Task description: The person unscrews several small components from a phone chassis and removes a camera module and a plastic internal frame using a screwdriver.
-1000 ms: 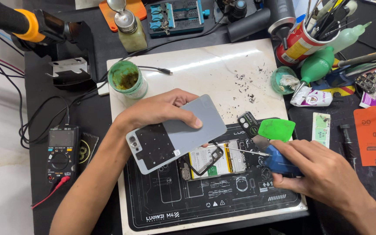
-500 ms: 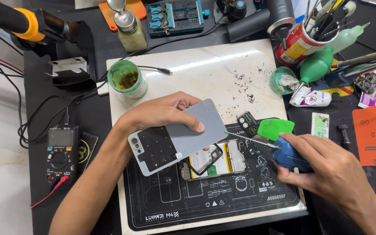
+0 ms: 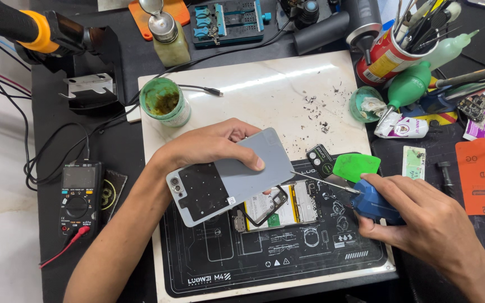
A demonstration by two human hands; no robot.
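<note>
Big black worktop (image 3: 130, 73), w/ a white slab (image 3: 265, 90) on it & a black mat (image 3: 287, 269) on the slab. On the mat lies an open phone (image 3: 282, 207).

Left hand (image 3: 209, 147) grips the grey back cover (image 3: 228, 177), thumb on top, lifted off the phone. It's tilted: long way runs from low left to up right, camera holes at the low left end.

Right hand (image 3: 422, 224) is clenched round a blue bottle (image 3: 374, 205). Since half a sec ago the bottle slid a bit right & its thin needle (image 3: 324, 182) now points left at the phone's top edge, under the cover. Looks like glue or cleaner work there is going on.

Green pick (image 3: 356, 166) sits near the needle.
</note>
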